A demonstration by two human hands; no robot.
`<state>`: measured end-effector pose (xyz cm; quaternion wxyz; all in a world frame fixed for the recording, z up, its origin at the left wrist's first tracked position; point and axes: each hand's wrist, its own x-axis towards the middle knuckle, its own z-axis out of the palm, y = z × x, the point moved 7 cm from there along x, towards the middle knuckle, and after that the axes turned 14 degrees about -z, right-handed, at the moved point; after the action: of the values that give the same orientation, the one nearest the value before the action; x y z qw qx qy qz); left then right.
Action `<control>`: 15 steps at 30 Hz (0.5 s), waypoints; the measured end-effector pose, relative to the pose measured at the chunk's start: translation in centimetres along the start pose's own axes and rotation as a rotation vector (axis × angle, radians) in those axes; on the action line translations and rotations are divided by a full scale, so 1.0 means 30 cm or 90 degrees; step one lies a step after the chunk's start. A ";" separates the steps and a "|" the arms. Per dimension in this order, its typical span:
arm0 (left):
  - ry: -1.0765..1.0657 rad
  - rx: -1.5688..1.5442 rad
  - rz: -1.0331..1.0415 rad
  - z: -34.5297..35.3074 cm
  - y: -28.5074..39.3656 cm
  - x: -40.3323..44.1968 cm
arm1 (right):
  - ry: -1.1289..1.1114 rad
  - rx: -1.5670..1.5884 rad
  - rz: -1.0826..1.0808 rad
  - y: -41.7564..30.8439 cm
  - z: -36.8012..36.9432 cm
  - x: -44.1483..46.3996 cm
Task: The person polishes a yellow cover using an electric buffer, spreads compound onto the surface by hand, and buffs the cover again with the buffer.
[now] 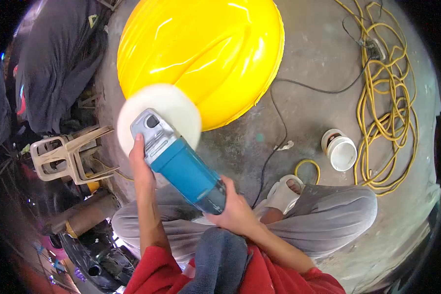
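Polisher (187,171) in two hands (233,209), one pad (167,99)

- Tool head (152,134) under the left fingers (138,145): silvery metal look, dull sheen
- Tool body (186,169) between left and right fingers (228,186): smooth blue plastic, satin
- Tail casing (208,200) at the right fingers: dark, slightly shiny plastic
- Pad (127,117) just beyond the left fingers: white, matt, texture blurred
- Yellow shell (210,49) ahead of both: smooth, highly glossy, reflecting light streaks
- Chair (73,147) left of the left fingers: cream plastic
- Trousers (328,215) right of the right fingers: soft grey cloth
- Floor (318,122) past them: stained, concrete-like
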<state>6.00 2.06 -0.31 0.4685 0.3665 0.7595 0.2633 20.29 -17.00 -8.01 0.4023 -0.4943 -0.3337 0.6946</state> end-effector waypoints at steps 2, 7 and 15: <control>0.033 0.124 0.052 -0.013 0.039 0.006 | 0.053 0.027 -0.114 0.058 0.065 0.050; 0.057 0.387 0.281 0.187 0.245 -0.046 | 0.139 0.185 -0.122 0.077 0.041 0.123; -0.051 0.528 0.336 0.577 0.455 0.032 | 0.306 0.292 -0.304 -0.067 -0.190 0.223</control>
<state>25.62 11.89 2.02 0.2291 0.7120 0.6628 0.0339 24.94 -9.78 -10.72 0.7184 -0.4486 -0.1721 0.5030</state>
